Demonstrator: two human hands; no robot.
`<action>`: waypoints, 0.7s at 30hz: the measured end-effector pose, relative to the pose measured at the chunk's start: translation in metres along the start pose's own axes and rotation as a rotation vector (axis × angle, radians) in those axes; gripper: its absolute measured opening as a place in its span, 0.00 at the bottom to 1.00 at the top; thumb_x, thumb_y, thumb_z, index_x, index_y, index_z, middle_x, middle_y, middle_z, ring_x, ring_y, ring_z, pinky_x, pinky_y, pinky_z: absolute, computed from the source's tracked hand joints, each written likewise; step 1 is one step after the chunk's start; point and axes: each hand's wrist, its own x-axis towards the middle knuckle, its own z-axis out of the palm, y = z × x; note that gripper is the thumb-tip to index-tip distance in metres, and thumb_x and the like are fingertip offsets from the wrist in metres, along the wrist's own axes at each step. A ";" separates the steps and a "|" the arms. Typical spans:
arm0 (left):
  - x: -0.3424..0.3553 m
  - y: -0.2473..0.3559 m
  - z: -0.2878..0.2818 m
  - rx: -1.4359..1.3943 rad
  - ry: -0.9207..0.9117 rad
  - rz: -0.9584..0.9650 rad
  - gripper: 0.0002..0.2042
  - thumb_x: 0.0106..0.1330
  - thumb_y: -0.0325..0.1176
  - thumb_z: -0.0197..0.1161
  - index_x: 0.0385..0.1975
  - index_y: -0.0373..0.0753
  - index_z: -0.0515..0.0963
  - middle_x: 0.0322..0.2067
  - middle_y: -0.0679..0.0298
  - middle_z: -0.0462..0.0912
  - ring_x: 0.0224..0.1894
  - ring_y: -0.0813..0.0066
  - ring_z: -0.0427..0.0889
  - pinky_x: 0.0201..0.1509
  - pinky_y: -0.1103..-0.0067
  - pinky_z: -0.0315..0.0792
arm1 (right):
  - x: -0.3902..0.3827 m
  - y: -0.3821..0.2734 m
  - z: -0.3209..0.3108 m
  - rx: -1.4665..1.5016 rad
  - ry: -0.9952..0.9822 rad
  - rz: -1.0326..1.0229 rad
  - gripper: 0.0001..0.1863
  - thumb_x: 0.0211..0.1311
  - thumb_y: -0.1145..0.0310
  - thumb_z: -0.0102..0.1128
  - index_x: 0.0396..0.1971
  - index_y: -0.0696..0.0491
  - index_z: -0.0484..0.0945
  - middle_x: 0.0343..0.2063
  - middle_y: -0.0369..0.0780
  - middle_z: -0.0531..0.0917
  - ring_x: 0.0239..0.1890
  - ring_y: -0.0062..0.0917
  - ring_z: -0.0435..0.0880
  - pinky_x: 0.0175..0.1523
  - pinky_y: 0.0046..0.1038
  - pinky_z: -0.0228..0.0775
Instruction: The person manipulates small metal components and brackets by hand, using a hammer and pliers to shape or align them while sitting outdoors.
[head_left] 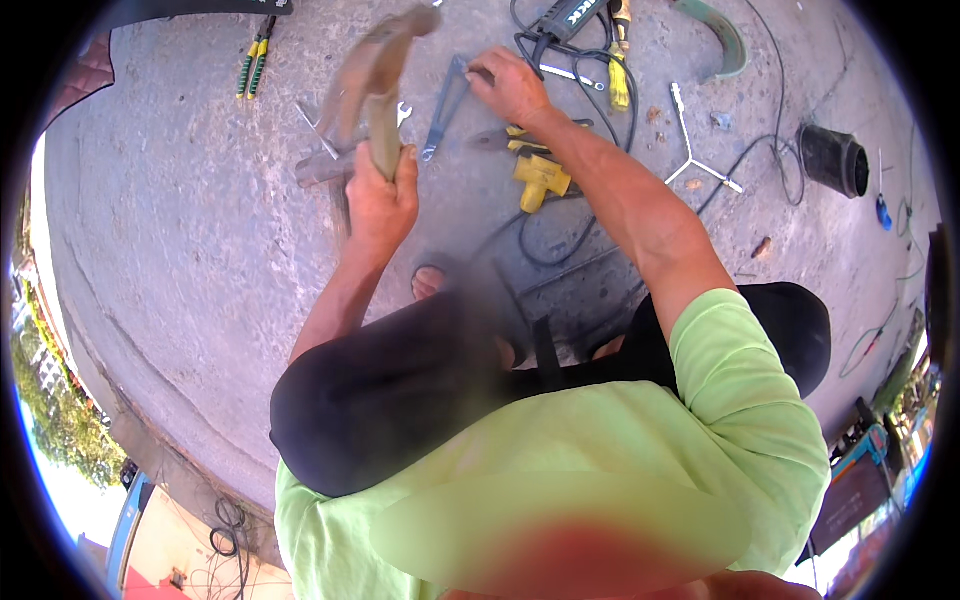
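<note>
My left hand is wrapped round the wooden handle of a hammer, whose rusty head is raised and smeared by motion. Above the floor ahead, my right hand has its fingers pinched at one side of a narrow blue-grey V-shaped metal piece. Below the raised hammer lies a dark metal block with a bar under my left wrist, partly hidden. An open-ended wrench shows just beyond my left thumb. Beside my right forearm rests a yellow T-shaped tool.
Pliers lie at the far left. A corded power tool, a yellow screwdriver, a ring spanner and a curved metal piece lie ahead. To the right are a Y-shaped wrench, cables and a black container.
</note>
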 end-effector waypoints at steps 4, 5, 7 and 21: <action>0.024 -0.013 -0.007 0.179 -0.404 -0.200 0.14 0.71 0.39 0.62 0.43 0.33 0.73 0.30 0.43 0.82 0.37 0.36 0.82 0.39 0.58 0.74 | 0.013 0.009 -0.003 -0.033 0.037 -0.026 0.09 0.61 0.67 0.65 0.39 0.54 0.84 0.39 0.43 0.82 0.45 0.41 0.81 0.52 0.38 0.74; 0.023 0.002 -0.008 0.173 -0.304 -0.181 0.14 0.70 0.38 0.63 0.43 0.33 0.74 0.29 0.46 0.82 0.34 0.41 0.83 0.38 0.59 0.75 | 0.000 0.005 0.003 0.002 0.042 -0.007 0.09 0.61 0.67 0.65 0.39 0.54 0.84 0.39 0.43 0.81 0.45 0.41 0.81 0.52 0.38 0.74; 0.022 0.013 -0.014 0.109 -0.220 -0.148 0.12 0.70 0.37 0.63 0.43 0.34 0.74 0.27 0.52 0.81 0.29 0.53 0.83 0.34 0.64 0.75 | 0.001 0.010 0.002 0.011 0.023 -0.010 0.10 0.61 0.66 0.65 0.39 0.54 0.84 0.39 0.43 0.81 0.46 0.41 0.81 0.52 0.38 0.73; -0.111 -0.084 -0.030 -0.440 -0.493 -0.813 0.10 0.70 0.34 0.61 0.43 0.34 0.73 0.21 0.65 0.76 0.19 0.78 0.74 0.23 0.78 0.70 | 0.004 -0.016 -0.007 0.231 0.174 0.123 0.10 0.62 0.73 0.67 0.43 0.56 0.84 0.39 0.40 0.86 0.41 0.24 0.87 0.47 0.25 0.79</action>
